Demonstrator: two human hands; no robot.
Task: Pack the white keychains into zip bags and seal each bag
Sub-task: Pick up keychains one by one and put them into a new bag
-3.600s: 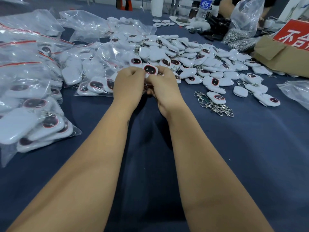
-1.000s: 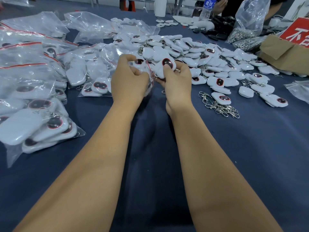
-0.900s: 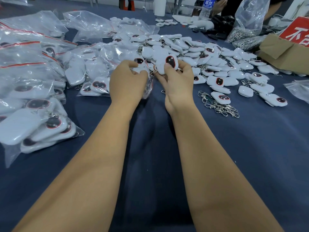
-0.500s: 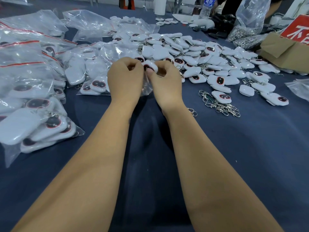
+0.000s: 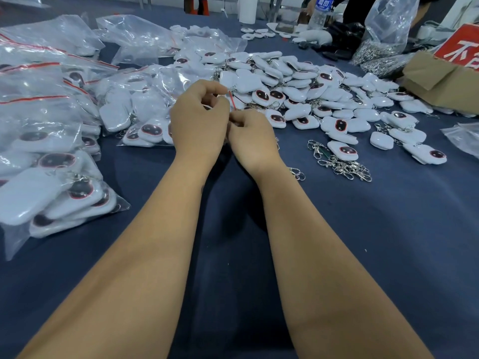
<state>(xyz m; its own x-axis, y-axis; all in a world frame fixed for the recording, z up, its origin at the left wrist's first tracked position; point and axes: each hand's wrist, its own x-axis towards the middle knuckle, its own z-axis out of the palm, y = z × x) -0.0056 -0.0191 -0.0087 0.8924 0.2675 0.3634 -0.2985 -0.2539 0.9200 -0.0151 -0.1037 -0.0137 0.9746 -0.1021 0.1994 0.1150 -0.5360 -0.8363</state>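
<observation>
A dark blue cloth (image 5: 388,242) covers the whole table, wrinkled a little near the middle. At the far edge the room shows only in pieces: a water bottle (image 5: 321,11) with a blue label, a big clear bag of metal clasps (image 5: 383,35), a brown cardboard box (image 5: 440,79) with a red sign (image 5: 464,49) at the far right, and part of another person behind them.

The loose white keychains (image 5: 298,81) lie heaped in one pile, far and right of the hands (too many to count), with about ten stragglers spread out on its right. One tangle of loose clasps (image 5: 342,164) sits near the pile's near edge. Filled zip bags (image 5: 51,187) stack along the left side, at least six, each with a red seal line.

Both hands meet at the centre. The left hand (image 5: 198,120) and the right hand (image 5: 252,138) have curled fingers pinching the red-striped top of one zip bag (image 5: 231,98); most of that bag is hidden behind them.
</observation>
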